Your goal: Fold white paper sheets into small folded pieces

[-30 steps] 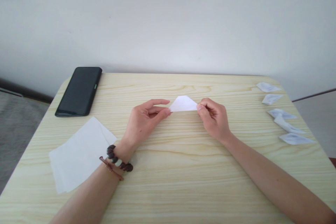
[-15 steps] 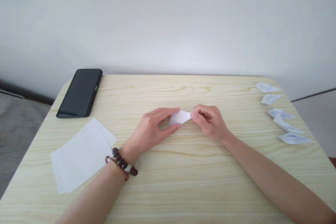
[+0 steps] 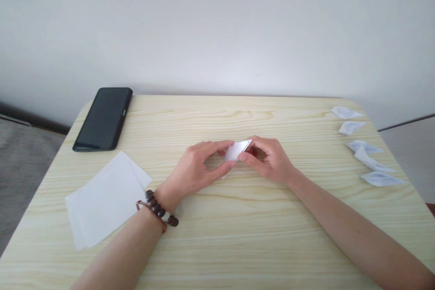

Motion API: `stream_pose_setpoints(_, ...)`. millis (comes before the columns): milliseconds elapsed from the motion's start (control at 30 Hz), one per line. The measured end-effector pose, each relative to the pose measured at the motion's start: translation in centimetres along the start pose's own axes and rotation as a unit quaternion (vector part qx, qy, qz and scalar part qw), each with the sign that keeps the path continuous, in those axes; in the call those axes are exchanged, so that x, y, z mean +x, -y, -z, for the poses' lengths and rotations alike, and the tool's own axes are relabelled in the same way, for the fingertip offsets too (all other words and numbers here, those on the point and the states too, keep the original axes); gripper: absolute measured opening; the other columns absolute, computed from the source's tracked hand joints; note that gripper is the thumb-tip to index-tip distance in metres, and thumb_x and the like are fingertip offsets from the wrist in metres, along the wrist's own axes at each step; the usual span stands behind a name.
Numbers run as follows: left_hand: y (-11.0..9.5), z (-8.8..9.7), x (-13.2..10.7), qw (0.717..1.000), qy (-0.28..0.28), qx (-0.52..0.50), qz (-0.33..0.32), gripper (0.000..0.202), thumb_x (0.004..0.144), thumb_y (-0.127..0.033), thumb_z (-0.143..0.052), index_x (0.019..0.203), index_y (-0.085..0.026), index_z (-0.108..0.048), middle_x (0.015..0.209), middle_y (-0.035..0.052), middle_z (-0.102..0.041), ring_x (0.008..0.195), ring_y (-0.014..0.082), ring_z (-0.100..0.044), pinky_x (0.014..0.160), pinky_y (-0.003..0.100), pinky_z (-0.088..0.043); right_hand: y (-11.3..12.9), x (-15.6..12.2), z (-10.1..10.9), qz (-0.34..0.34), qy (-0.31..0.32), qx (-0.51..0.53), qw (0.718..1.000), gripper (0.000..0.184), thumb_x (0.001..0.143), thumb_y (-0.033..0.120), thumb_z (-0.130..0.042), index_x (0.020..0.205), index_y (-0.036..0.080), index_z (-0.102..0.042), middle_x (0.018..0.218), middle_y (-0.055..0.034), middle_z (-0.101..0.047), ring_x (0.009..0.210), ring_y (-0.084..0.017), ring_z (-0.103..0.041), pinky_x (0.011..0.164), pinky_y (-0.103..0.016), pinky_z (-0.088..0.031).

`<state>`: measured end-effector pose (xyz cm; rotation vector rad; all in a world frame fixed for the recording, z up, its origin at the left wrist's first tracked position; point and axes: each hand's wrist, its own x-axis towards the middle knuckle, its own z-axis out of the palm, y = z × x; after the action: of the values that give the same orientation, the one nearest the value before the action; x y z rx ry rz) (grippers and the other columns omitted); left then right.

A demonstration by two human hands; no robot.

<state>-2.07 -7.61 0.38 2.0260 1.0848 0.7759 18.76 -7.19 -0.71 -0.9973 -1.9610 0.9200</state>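
head: left grip (image 3: 197,167) and right grip (image 3: 272,158) pinch folded paper (image 3: 235,150), long axis pointing away rightward

Wht paper (image 3: 235,149), blk device (image 3: 102,119), pale-grained tbl (image 3: 258,235)

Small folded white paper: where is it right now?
In the head view, the small folded white paper is near the centre, held between the left hand and right hand, right of the flat white paper sheets.
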Motion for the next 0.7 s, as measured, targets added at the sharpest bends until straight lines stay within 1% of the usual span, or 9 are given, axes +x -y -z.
stream_pose_setpoints(67, -0.1, 0.0, 0.0, 1.000, -0.005, 0.002, 0.003, 0.035, 0.083, -0.032, -0.063, 0.114, -0.015, -0.064, 0.106, 0.0061, -0.072, 0.090, 0.0173, -0.068, 0.084, 0.027, -0.051, 0.0, 0.0, 0.0, 0.004, 0.001, -0.002, 1.000, 0.016, 0.086, 0.030, -0.060, 0.077, 0.017, -0.059, 0.060, 0.0043, -0.054, 0.049, -0.006, -0.044, 0.045, -0.018, -0.033)
stream_pose_setpoints(167, -0.1, -0.1, 0.0, 1.000, -0.024, 0.001, 0.008, 0.035, 0.083, -0.031, -0.063, 0.113, -0.014, -0.064, 0.104, 0.0060, -0.073, 0.087, 0.0161, -0.068, 0.081, 0.026, -0.052, 0.0, -0.1, -0.1, 0.010, -0.006, -0.029, 1.000, 0.016, 0.087, 0.026, -0.058, 0.073, 0.018, -0.055, 0.057, 0.0055, -0.051, 0.047, -0.005, -0.042, 0.044, -0.018, -0.032)
stream_pose_setpoints(267, -0.1, -0.3, -0.1, 0.999, -0.048, 0.006, 0.011, 0.035, 0.082, -0.030, -0.064, 0.112, -0.013, -0.064, 0.099, 0.0055, -0.073, 0.082, 0.0153, -0.068, 0.078, 0.026, -0.052, -0.1, -0.1, -0.3, 0.033, -0.040, -0.088, 0.995, 0.020, 0.085, 0.023, -0.057, 0.067, 0.018, -0.051, 0.054, 0.0057, -0.050, 0.047, -0.006, -0.041, 0.046, -0.019, -0.032)
stream_pose_setpoints(367, 0.0, -0.7, -0.2, 0.997, -0.077, 0.020, 0.021, 0.034, 0.082, -0.031, -0.064, 0.111, -0.013, -0.064, 0.092, 0.0051, -0.073, 0.076, 0.0144, -0.066, 0.072, 0.025, -0.053, -0.2, -0.1, -0.6, 0.040, -0.078, -0.159, 0.983, 0.022, 0.083, 0.023, -0.056, 0.064, 0.019, -0.049, 0.053, 0.0047, -0.050, 0.048, -0.008, -0.042, 0.050, -0.021, -0.033)
stream_pose_setpoints(467, 0.0, -1.1, -0.2, 0.995, -0.096, 0.019, 0.015, 0.032, 0.083, -0.030, -0.064, 0.109, -0.013, -0.063, 0.088, 0.0036, -0.072, 0.071, 0.0120, -0.064, 0.069, 0.023, -0.053, -0.1, 0.0, -0.8, 0.054, -0.060, -0.205, 0.976, 0.023, 0.083, 0.024, -0.055, 0.061, 0.018, -0.050, 0.052, 0.0029, -0.053, 0.050, -0.009, -0.044, 0.055, -0.024, -0.034)
stream_pose_setpoints(533, -0.1, -1.3, -0.2, 0.995, -0.103, 0.018, 0.001, 0.029, 0.083, -0.028, -0.063, 0.108, -0.014, -0.063, 0.087, 0.0026, -0.071, 0.071, 0.0109, -0.064, 0.069, 0.021, -0.053, 0.0, 0.2, -0.9, 0.066, -0.049, -0.215, 0.973, 0.025, 0.083, 0.023, -0.053, 0.059, 0.018, -0.050, 0.051, 0.0028, -0.053, 0.050, -0.010, -0.044, 0.057, -0.025, -0.035)
stream_pose_setpoints(633, -0.2, -1.6, -0.2, 0.994, -0.100, 0.034, -0.018, 0.024, 0.085, -0.024, -0.059, 0.107, -0.015, -0.061, 0.089, 0.0026, -0.072, 0.072, 0.0106, -0.065, 0.070, 0.020, -0.052, 0.0, 0.3, -0.9, 0.061, -0.078, -0.215, 0.972, 0.034, 0.086, 0.021, -0.051, 0.053, 0.019, -0.043, 0.044, 0.0048, -0.044, 0.046, -0.008, -0.039, 0.053, -0.023, -0.032)
stream_pose_setpoints(700, -0.2, -1.7, -0.2, 0.994, -0.093, 0.057, -0.029, 0.024, 0.086, -0.020, -0.054, 0.110, -0.016, -0.059, 0.096, 0.0042, -0.072, 0.074, 0.0111, -0.065, 0.070, 0.021, -0.052, -0.1, 0.3, -0.8, 0.064, -0.082, -0.209, 0.972, 0.037, 0.087, 0.022, -0.051, 0.052, 0.019, -0.040, 0.044, 0.0055, -0.041, 0.045, -0.008, -0.037, 0.051, -0.022, -0.031)
